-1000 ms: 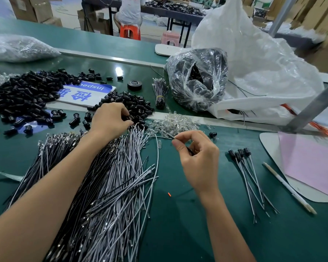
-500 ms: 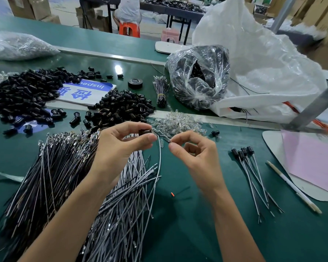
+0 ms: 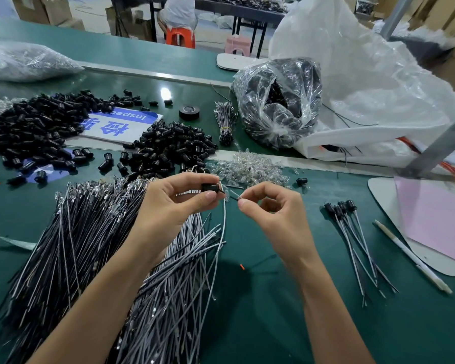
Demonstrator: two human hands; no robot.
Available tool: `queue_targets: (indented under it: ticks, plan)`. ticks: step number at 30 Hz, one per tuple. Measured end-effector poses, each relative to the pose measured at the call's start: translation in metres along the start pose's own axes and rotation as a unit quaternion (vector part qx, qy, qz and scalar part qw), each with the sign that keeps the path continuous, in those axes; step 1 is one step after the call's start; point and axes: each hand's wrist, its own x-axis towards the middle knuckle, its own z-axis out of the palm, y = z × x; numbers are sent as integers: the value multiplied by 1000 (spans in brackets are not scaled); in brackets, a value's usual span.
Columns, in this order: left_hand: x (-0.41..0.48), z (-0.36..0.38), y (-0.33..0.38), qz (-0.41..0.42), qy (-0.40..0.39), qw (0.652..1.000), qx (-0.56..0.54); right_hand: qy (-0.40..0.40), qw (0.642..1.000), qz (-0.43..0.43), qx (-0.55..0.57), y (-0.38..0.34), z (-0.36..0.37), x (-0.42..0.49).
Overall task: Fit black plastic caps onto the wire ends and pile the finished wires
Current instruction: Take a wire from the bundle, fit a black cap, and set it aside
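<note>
My left hand pinches a black plastic cap between thumb and fingers. My right hand pinches the end of a grey wire, a few centimetres right of the cap; the wire hangs down in a curve between both hands. A big heap of uncapped black and grey wires lies under my left forearm. Loose black caps are heaped just beyond my hands. Several finished capped wires lie in a small pile to the right.
A second, larger cap heap lies far left on a blue-white sign. Clear small parts, a tape roll, a tied wire bundle, plastic bags, a pen and pink paper surround the green table.
My left hand came back from the cap heap with a cap and rose to meet my right hand; the cap and the wire end are now close together.
</note>
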Motion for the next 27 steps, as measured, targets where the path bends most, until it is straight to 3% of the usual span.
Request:
queue_targets:
  ticks: [10,15,20,27]
  plan:
    - [-5,3,-7,-24,-56,997,46,-14,997,-52,-57,0,2,-1]
    - [-6,6,-12,-22,-7,999,22,-5,996,-69,-55,3,6,0]
    - [-7,8,-12,-42,14,993,-108,12,997,-76,-27,3,10,-1]
    - [-7,7,-13,-26,103,978,-181,45,995,-85,0,0,14,-5]
